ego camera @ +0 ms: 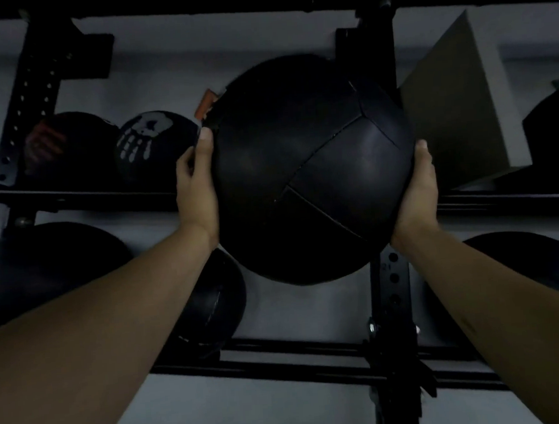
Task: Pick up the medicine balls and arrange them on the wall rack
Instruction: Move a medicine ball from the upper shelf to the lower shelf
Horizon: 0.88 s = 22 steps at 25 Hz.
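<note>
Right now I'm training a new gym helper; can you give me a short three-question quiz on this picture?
1. True or false: both hands hold the large black ball.
2. Which ball on the upper shelf bears a white print: A) the one nearest the left hand, B) the far-left one?
3. What pale object sits right of the held ball?

Key: 1 true. 2 A, the printed ball. 3 A box.

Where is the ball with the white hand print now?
In the head view, the ball with the white hand print sits on the upper rack shelf, left of centre, just left of the left hand.
</note>
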Motion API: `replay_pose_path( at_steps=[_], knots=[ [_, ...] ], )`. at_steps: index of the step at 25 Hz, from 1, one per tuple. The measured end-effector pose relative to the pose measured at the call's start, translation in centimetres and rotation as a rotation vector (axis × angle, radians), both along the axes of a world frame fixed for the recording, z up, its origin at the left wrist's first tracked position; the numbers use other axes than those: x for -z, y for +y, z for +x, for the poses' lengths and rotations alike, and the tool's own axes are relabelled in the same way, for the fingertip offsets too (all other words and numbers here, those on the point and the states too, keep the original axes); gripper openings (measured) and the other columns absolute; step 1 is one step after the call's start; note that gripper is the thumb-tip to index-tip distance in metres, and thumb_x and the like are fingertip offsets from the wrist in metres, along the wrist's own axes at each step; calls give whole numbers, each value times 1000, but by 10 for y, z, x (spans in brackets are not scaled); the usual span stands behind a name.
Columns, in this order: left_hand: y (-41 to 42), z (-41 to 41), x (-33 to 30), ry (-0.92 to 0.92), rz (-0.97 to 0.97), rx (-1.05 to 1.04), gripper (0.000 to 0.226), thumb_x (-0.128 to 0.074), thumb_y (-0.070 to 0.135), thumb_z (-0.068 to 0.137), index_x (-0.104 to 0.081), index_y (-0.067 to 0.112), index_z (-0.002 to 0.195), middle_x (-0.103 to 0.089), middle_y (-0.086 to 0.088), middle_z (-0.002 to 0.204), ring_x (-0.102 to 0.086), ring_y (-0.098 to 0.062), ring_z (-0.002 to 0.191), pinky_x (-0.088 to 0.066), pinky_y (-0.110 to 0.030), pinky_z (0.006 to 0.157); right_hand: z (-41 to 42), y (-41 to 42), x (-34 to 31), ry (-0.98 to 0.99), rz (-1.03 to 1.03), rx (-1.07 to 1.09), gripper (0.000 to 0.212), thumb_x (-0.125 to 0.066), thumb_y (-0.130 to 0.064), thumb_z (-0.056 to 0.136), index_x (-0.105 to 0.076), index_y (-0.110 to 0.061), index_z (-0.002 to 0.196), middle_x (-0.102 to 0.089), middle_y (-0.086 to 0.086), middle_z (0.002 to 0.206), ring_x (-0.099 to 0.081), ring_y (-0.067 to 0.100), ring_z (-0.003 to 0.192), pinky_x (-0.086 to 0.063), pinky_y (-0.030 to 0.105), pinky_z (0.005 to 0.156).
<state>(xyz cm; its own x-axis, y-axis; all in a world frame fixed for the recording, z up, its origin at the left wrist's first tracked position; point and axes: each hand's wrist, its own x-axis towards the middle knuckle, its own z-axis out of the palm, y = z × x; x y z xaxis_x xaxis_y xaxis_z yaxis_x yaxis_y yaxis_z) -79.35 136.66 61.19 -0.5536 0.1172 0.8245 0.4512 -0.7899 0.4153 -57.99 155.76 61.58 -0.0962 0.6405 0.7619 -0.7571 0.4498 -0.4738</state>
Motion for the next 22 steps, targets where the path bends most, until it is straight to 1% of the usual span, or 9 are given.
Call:
replay_pose_path(
  at_steps=[3, 7, 8, 11, 14, 17, 19, 20, 22],
  knots=[
    [4, 6, 39, -49, -53, 20, 115, -68, 93, 62, -53, 26, 154, -70, -1, 144, -67, -19, 133, -51, -45, 117, 8, 0, 34, -28, -47, 5, 71, -57, -74, 82, -62, -36, 142, -69, -3, 141, -65, 23, 130, -50, 49, 113],
    [13, 3, 77, -137, -121, 75, 98, -68, 85, 73, -61, 23, 148, -72, -6, 142, -68, -25, 132, -50, -50, 118, 9, 0, 74, -21, -145, 101, 38, -59, -67, 86, -67, -41, 113, -73, -6, 124, -68, 22, 122, -53, 53, 110],
    [18, 1, 85, -164, -138, 72, 93, -67, 84, 74, -63, 24, 145, -73, -6, 140, -69, -25, 130, -50, -50, 117, 8, 3, 82, -40, -161, 105, 36, -59, -67, 86, -68, -42, 111, -73, -7, 122, -69, 22, 120, -53, 53, 109],
    [34, 0, 104, -195, -177, 46, 94, -65, 88, 72, -64, 27, 144, -74, -2, 138, -69, -23, 129, -50, -49, 117, 5, 15, 98, -98, -221, 112, 39, -59, -69, 84, -69, -45, 112, -73, -8, 123, -69, 22, 117, -54, 53, 107],
    [53, -7, 110, -246, -198, 32, 96, -65, 91, 68, -65, 28, 142, -74, 2, 135, -70, -19, 126, -51, -47, 116, -3, 32, 104, -117, -238, 146, 35, -56, -67, 89, -67, -45, 114, -71, -9, 121, -69, 21, 117, -56, 46, 101],
    [79, -25, 120, -258, -226, 3, 111, -65, 99, 55, -62, 31, 143, -72, 6, 134, -69, -16, 125, -52, -47, 114, -21, 53, 110, -132, -240, 197, 28, -52, -66, 93, -65, -48, 110, -69, -11, 121, -67, 19, 117, -55, 41, 95],
    [92, -39, 130, -247, -241, -10, 113, -64, 99, 55, -60, 31, 145, -71, 4, 137, -68, -17, 127, -52, -48, 115, -34, 66, 122, -140, -212, 252, 23, -46, -64, 98, -62, -51, 107, -67, -14, 120, -64, 16, 118, -53, 38, 94],
    [98, -48, 135, -237, -250, -14, 112, -64, 98, 58, -61, 30, 146, -71, 1, 139, -68, -20, 129, -51, -50, 115, -41, 75, 129, -151, -191, 289, 24, -42, -61, 101, -62, -51, 109, -66, -13, 121, -63, 15, 119, -53, 39, 96],
    [107, -63, 141, -248, -287, -19, 106, -65, 97, 60, -65, 31, 143, -72, -2, 139, -68, -24, 129, -51, -52, 116, -57, 92, 139, -200, -130, 348, 33, -39, -54, 106, -64, -44, 125, -65, -6, 133, -60, 18, 127, -49, 45, 110]
  ],
)
